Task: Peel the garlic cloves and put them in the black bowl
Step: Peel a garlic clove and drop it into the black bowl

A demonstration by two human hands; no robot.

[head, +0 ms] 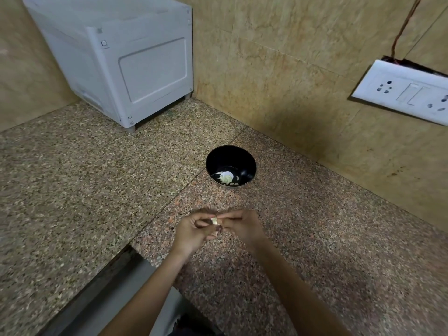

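A small pale garlic clove [214, 221] is pinched between the fingertips of both hands, a little above the granite counter. My left hand [194, 232] grips it from the left and my right hand [242, 226] from the right. Most of the clove is hidden by the fingers. Beyond the hands stands the black bowl [249, 163], with a few pale garlic cloves [226, 178] lying in its bottom.
A white appliance [126, 61] stands in the far left corner on the speckled counter [84, 190]. Tiled walls close off the back and right. A white socket plate [407, 93] hangs on the right wall. The counter's edge drops away at the lower left.
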